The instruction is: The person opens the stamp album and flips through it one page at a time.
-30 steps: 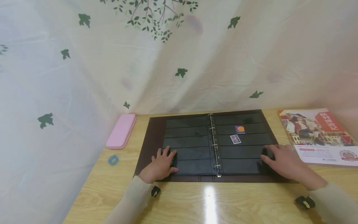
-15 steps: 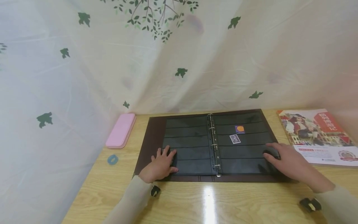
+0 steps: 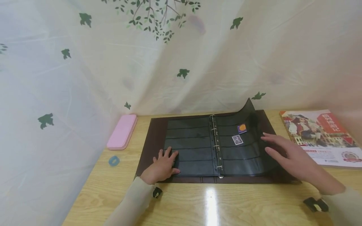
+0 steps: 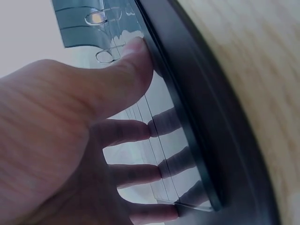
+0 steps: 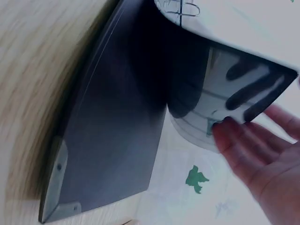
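Note:
A brown ring binder [image 3: 154, 131] lies open on the table, with black pocket pages on both sides of its metal rings [image 3: 216, 147]. My left hand [image 3: 161, 168] rests on the left page [image 3: 195, 153], fingers spread and thumb near the lower edge. The right page [image 3: 240, 157] curves upward along its outer edge. Against its underside are the extended fingers of my right hand [image 3: 294, 160]; the right wrist view shows them reflected in the glossy page [image 5: 187, 89]. A purple stamp with an orange disc [image 3: 242, 128] and a grey stamp with a white border [image 3: 237, 140] show on the right page.
A pink case [image 3: 122, 131] and a small blue ring-shaped item [image 3: 114, 161] lie left of the binder. An illustrated book [image 3: 319, 135] lies to its right. Behind the wooden table [image 3: 181, 204] hangs a pale curtain [image 3: 158, 81] with leaf and bird prints.
The right page's outer edge has lifted off the binder and curled up toward the left. My right hand has shifted slightly and risen with it. My left hand has stayed in place.

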`<state>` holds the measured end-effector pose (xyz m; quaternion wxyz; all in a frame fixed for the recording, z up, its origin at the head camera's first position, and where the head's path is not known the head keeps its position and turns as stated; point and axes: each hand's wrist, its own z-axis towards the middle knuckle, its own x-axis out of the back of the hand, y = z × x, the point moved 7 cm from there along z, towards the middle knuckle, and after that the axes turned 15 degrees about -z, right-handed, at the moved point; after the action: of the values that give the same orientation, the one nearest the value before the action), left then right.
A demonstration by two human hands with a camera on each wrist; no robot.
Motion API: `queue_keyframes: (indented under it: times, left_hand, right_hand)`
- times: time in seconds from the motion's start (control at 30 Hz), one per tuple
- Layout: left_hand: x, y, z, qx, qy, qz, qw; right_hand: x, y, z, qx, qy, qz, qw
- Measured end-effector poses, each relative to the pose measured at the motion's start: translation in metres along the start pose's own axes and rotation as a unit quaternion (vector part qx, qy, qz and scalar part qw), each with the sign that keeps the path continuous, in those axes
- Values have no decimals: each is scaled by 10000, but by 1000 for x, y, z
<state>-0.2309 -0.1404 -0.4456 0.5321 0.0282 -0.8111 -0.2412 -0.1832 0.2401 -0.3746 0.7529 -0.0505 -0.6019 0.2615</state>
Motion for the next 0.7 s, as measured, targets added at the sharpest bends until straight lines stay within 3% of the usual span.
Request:
queue_keyframes:
  times: [0.2, 0.4, 0.7]
  left_hand:
    - [-1, 1, 0, -12, -17, -69, 10000]
    - [-1, 1, 0, -7, -1, -18, 10000]
    - [0, 1, 0, 31, 3, 14, 10000]
  right_hand:
    - [3, -11, 3, 536, 208, 720, 9957]
    - [14, -23, 8, 1135, 648, 1261, 9834]
    - [20, -41, 20, 1253, 1197, 1608, 9717]
